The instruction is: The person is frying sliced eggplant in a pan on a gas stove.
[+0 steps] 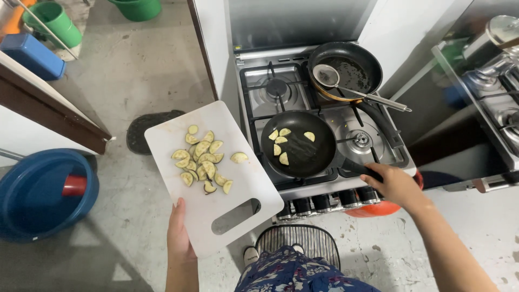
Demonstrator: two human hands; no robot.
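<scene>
While left hand (pixel 180 238) grips cutting board (pixel 238 178) edge, right hand (pixel 394 184) grasps pan (pixel 300 154) handle; few eggplant slices (pixel 201 161) already in pan, most on board.

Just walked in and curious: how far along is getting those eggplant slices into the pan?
Done: about five slices lie in the front black pan. In hand: the left hand holds the white cutting board beside it; the right hand grips the pan handle. Left: most eggplant pieces remain on the board.
</scene>
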